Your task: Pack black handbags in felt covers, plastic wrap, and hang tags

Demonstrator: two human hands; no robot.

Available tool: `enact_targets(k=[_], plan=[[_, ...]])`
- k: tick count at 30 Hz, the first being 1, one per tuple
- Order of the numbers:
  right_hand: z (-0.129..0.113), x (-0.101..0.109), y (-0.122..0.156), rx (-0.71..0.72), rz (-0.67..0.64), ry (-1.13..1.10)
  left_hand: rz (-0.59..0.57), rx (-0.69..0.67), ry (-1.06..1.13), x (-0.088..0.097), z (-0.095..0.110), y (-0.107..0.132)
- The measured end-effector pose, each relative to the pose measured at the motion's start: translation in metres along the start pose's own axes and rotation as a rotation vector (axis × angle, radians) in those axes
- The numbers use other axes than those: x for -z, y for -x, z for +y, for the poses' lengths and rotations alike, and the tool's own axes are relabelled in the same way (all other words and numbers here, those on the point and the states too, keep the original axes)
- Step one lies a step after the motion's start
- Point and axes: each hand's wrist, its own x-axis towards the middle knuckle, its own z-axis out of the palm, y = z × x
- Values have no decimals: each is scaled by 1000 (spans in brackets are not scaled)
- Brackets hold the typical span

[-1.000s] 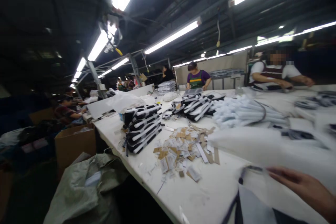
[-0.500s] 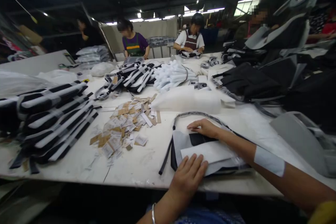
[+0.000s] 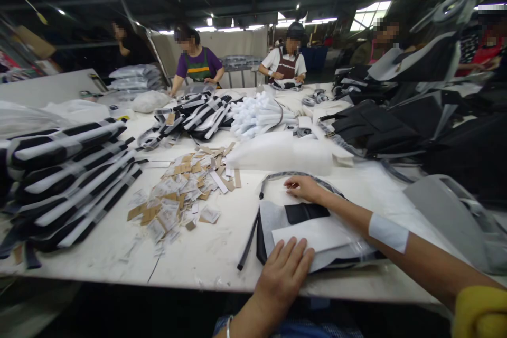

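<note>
A black and grey bag (image 3: pixel 273 215) lies flat at the table's front edge, with a folded white sheet (image 3: pixel 301 232) on top. My left hand (image 3: pixel 285 269) rests palm down on the sheet's lower left part, its fingers stretched out. My right hand (image 3: pixel 304 190) hovers at the bag's far edge, close to the curved grey strap (image 3: pixel 273 175). Its fingers are slightly bent and apart from the thumb, with nothing visible in them. A loose black strap end (image 3: pixel 249 240) sticks out at the bag's left side.
Paper sachets and cardboard pieces (image 3: pixel 174 200) lie scattered to the left. Beyond them are stacked black bags with white foam strips (image 3: pixel 79 185). White foam tubes (image 3: pixel 259 116) and white sheeting (image 3: pixel 277 153) lie ahead; black bag pieces (image 3: pixel 376 129) fill the right. Co-workers stand across the table.
My right hand has shifted slightly away from the bag's black patch, its fingers now more bent. My left hand stays on the sheet. A co-worker across the table has reached an arm out sideways.
</note>
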Motion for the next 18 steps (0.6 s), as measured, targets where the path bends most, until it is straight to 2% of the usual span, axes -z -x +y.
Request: enact_targets(k=[3,8,18], plan=[[0,-3,-6,13,-15,104,12,-4,-6,0,0,0],[-4,-3,-14,6,-119,189,19,-12,-2,-2,-1,0],[-10,7,-18,-10,-201,135,0,-78,42,9,-16,-3]])
